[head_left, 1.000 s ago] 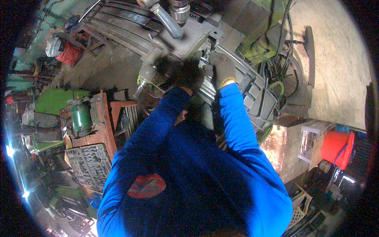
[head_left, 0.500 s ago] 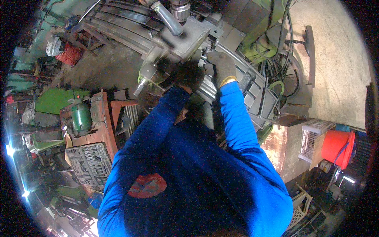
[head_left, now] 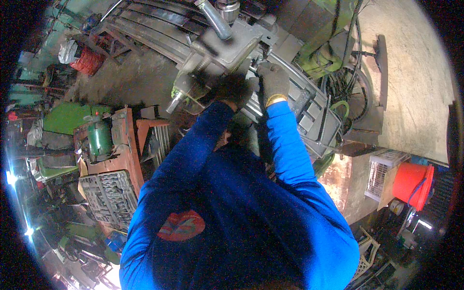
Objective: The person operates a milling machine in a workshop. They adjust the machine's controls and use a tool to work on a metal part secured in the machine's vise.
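Observation:
Both my hands wear dark work gloves and are at the near side of a grey metal vise (head_left: 227, 46) on a milling machine's slotted table (head_left: 159, 36). My right hand (head_left: 275, 79), with a yellow cuff, is closed beside the vise's right end, fingers curled at small metal parts. What it grips is hidden. My left hand (head_left: 235, 89) is just left of it, under the vise's near edge; deep shadow hides its fingers. A grey cylindrical handle (head_left: 215, 20) slants over the vise, next to the machine's chuck (head_left: 228, 8).
At left, a reddish workbench (head_left: 126, 145) carries a green cylinder tank (head_left: 100, 140) and an open socket set case (head_left: 108, 195). A metal cabinet (head_left: 355, 181), white wire crate (head_left: 382, 176) and red bucket (head_left: 413, 186) are at right. Cables and hoses (head_left: 345, 84) hang beyond the table's right end.
The view has shifted slightly, so the vise and handle appear a little further right. My hands stay at the same place by the vise, with only a slight movement of the right one.

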The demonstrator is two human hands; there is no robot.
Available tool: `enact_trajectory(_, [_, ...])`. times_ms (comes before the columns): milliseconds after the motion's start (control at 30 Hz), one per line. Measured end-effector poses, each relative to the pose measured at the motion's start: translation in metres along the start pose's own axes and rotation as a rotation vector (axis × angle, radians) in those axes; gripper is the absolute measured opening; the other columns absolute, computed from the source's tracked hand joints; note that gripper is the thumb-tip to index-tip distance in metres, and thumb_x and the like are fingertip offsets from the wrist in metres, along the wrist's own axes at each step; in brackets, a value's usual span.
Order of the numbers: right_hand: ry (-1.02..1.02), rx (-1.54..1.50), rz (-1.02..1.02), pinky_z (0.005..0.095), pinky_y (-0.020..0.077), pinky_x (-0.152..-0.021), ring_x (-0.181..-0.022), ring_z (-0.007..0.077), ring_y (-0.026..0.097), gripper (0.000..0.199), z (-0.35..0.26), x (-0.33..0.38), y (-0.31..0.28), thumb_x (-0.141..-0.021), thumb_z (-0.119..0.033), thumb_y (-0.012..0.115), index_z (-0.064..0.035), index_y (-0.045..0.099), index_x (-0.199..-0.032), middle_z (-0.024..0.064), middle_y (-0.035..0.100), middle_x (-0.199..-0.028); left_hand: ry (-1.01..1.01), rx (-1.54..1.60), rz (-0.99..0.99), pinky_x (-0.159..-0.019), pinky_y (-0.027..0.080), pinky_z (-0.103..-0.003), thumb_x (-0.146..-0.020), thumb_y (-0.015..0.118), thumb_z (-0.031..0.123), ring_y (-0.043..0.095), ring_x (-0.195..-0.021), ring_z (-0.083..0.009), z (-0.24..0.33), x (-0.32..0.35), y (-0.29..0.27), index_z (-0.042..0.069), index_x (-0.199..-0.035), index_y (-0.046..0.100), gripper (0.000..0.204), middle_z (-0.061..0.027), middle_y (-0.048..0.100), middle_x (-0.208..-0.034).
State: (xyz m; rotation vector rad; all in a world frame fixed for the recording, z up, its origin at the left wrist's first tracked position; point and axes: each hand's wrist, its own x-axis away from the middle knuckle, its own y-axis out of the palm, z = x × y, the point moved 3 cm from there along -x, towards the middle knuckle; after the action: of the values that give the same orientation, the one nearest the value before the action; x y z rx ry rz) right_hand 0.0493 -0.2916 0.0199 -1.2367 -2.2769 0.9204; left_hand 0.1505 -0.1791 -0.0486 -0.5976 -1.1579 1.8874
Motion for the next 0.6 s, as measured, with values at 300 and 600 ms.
enact_trajectory(300, [-0.426, 0.272, -0.007, 0.0513, 0.0632, -0.09, -0.105, 0.0393, 0.078, 0.016, 0.029, -0.021, 0.015, -0.09, -0.025, 0.076, -0.0147, 0.083, -0.1, 0.0152, 0.081, -0.109, 0.017, -0.099, -0.025, -0.094, 0.061, -0.059, -0.11, 0.05, 0.05, 0.079, -0.099, -0.0464, 0.0, -0.011, 0.022, 0.0, -0.106, 0.083, 0.06, -0.0292, 0.08, -0.108])
enact_trajectory(600, [-0.535, 0.558, -0.008, 0.0483, 0.062, -0.091, -0.104, 0.0409, 0.077, 0.021, 0.018, -0.02, 0.007, -0.084, -0.023, 0.084, -0.0147, 0.082, -0.103, 0.015, 0.08, -0.107, -0.015, -0.009, 0.082, -0.094, 0.06, -0.058, -0.109, 0.051, 0.052, 0.079, -0.1, -0.0455, 0.001, -0.008, 0.019, 0.001, -0.104, 0.084, 0.061, -0.0282, 0.081, -0.108])
